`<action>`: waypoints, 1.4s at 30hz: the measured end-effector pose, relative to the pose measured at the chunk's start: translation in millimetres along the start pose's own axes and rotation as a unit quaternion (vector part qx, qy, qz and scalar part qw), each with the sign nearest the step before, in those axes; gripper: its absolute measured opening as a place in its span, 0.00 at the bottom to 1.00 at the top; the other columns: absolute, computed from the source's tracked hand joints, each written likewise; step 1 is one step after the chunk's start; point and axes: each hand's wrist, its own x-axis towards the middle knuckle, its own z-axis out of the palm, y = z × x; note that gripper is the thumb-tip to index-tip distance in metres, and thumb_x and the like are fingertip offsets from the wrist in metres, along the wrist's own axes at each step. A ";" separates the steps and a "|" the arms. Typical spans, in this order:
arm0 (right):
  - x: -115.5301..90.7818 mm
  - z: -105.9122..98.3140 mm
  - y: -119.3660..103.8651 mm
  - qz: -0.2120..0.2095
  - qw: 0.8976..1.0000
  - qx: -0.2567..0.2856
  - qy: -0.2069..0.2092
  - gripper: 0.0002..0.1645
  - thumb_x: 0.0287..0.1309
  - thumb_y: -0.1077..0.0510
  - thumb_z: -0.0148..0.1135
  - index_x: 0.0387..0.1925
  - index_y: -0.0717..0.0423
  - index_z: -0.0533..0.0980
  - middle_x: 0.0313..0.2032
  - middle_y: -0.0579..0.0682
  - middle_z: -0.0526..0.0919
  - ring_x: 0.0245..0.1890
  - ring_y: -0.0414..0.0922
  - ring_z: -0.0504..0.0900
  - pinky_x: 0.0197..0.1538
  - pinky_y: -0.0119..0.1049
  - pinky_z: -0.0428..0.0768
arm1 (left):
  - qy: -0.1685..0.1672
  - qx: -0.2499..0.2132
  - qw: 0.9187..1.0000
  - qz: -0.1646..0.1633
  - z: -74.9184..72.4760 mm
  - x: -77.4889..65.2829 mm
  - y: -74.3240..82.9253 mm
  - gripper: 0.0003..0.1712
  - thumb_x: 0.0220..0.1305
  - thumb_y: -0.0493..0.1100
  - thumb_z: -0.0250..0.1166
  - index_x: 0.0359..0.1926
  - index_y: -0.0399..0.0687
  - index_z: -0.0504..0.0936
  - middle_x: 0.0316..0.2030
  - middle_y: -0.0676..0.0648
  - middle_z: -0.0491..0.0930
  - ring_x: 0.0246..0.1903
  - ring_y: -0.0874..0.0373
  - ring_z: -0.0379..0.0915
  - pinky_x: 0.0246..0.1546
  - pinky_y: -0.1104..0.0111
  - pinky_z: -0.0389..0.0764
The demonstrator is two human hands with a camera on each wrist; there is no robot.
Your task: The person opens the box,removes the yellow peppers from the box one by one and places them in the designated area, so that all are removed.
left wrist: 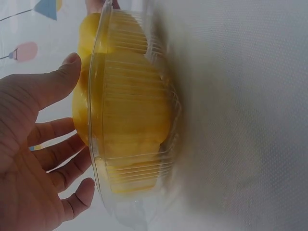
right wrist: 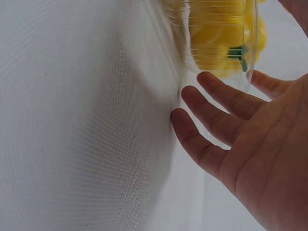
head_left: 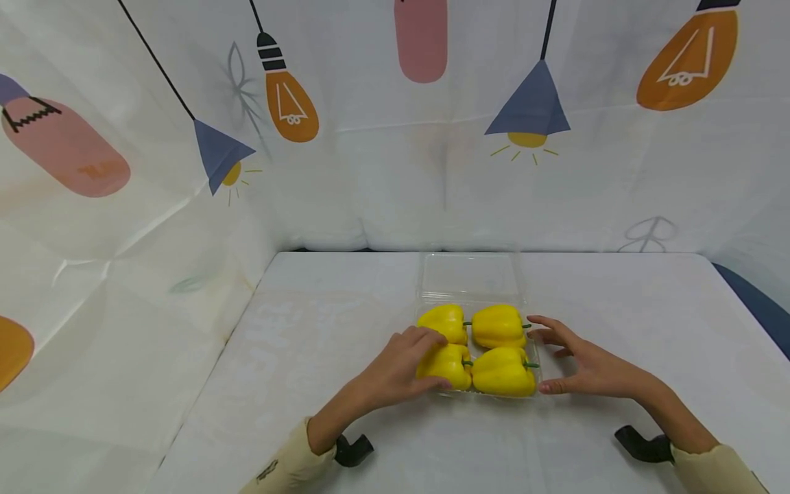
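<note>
Several yellow bell peppers (head_left: 503, 372) with green stems lie in two rows in a clear plastic clamshell container (left wrist: 130, 110). Its transparent lid (head_left: 470, 276) is folded back onto the table. My left hand (head_left: 404, 363) rests at the container's left side, fingers over the near-left pepper (head_left: 446, 367) and thumb by the front rim. In the left wrist view these fingers are spread, not tightly curled. At the right side, my right hand (head_left: 583, 363) has its fingers apart, close to the container's edge; the right wrist view shows nothing held in it.
The container stands on a white-covered table (head_left: 333, 295). Behind and to the left hangs a white sheet (head_left: 382, 178) printed with lamps and bulbs. A black strap end (head_left: 354, 451) juts from the left wrist, another (head_left: 642, 444) from the right.
</note>
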 end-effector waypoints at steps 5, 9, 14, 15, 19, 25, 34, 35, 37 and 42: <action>0.3 0.0 0.6 -0.001 1.000 0.000 0.002 0.65 0.39 0.37 0.73 0.72 0.42 0.45 0.64 0.51 0.66 0.60 0.52 0.69 0.52 0.43 0.75 | -0.003 0.019 1.000 0.004 1.2 0.8 0.5 0.36 0.55 0.67 0.62 0.59 0.54 0.69 0.56 0.55 0.71 0.53 0.61 0.65 0.48 0.67 0.68; 0.2 -0.4 0.4 -0.002 1.000 0.000 0.003 0.65 0.39 0.37 0.74 0.72 0.42 0.45 0.63 0.50 0.66 0.60 0.52 0.69 0.52 0.42 0.76 | -0.009 0.032 0.999 0.005 1.9 1.1 0.9 0.38 0.54 0.67 0.63 0.61 0.54 0.68 0.57 0.55 0.70 0.52 0.60 0.64 0.47 0.67 0.67; -0.1 -0.8 0.6 0.000 1.000 -0.002 0.004 0.64 0.40 0.38 0.74 0.72 0.43 0.45 0.63 0.52 0.66 0.60 0.53 0.69 0.52 0.43 0.76 | -0.015 0.038 0.999 0.001 2.0 0.9 1.8 0.40 0.53 0.67 0.63 0.62 0.53 0.68 0.57 0.55 0.71 0.51 0.60 0.65 0.46 0.67 0.67; -0.2 -0.8 0.6 0.001 1.000 -0.002 0.004 0.64 0.39 0.38 0.74 0.72 0.43 0.45 0.63 0.52 0.66 0.60 0.53 0.69 0.52 0.44 0.76 | -0.016 0.037 0.999 -0.001 2.0 1.0 1.8 0.40 0.53 0.68 0.63 0.62 0.53 0.68 0.57 0.55 0.71 0.51 0.60 0.65 0.46 0.67 0.67; -0.4 -0.3 -0.1 0.002 1.000 -0.002 0.003 0.64 0.40 0.38 0.73 0.72 0.44 0.45 0.63 0.54 0.66 0.60 0.55 0.68 0.53 0.47 0.75 | -0.020 0.025 0.999 -0.013 2.6 1.4 0.4 0.40 0.52 0.69 0.63 0.61 0.55 0.69 0.56 0.56 0.72 0.51 0.61 0.65 0.46 0.67 0.67; -0.6 0.7 -1.7 0.005 1.000 0.001 -0.001 0.65 0.40 0.38 0.73 0.72 0.44 0.44 0.64 0.55 0.65 0.60 0.56 0.68 0.53 0.51 0.74 | -0.012 0.008 1.000 -0.010 4.8 1.6 -3.5 0.38 0.52 0.67 0.65 0.59 0.55 0.71 0.55 0.56 0.73 0.51 0.62 0.66 0.48 0.67 0.68; -1.0 0.0 -1.8 0.018 1.000 0.000 -0.005 0.65 0.39 0.37 0.73 0.72 0.42 0.44 0.64 0.55 0.65 0.61 0.55 0.68 0.53 0.48 0.74 | 0.002 0.021 1.000 0.008 6.3 0.7 -5.4 0.37 0.53 0.67 0.64 0.58 0.53 0.72 0.54 0.55 0.74 0.50 0.60 0.67 0.52 0.65 0.70; -1.1 -0.1 -1.6 0.017 1.000 0.000 -0.006 0.65 0.39 0.37 0.73 0.72 0.42 0.44 0.64 0.54 0.65 0.61 0.55 0.68 0.53 0.47 0.75 | 0.002 0.019 1.000 0.009 6.3 0.5 -5.5 0.37 0.54 0.67 0.63 0.59 0.53 0.72 0.55 0.55 0.74 0.51 0.60 0.67 0.52 0.65 0.70; -1.4 -0.2 -1.1 0.017 1.000 -0.001 -0.007 0.64 0.40 0.37 0.73 0.72 0.41 0.44 0.64 0.54 0.65 0.61 0.54 0.68 0.53 0.45 0.75 | -0.001 0.010 1.000 0.007 6.0 0.2 -6.0 0.37 0.54 0.67 0.63 0.59 0.53 0.72 0.55 0.54 0.74 0.51 0.60 0.67 0.53 0.65 0.70; -1.8 0.7 0.0 0.018 1.000 -0.001 -0.007 0.65 0.40 0.37 0.73 0.72 0.40 0.44 0.63 0.52 0.66 0.60 0.53 0.69 0.53 0.44 0.75 | -0.011 -0.045 0.999 -0.015 3.1 0.8 -8.2 0.36 0.55 0.65 0.63 0.59 0.52 0.72 0.54 0.56 0.74 0.51 0.62 0.66 0.53 0.67 0.71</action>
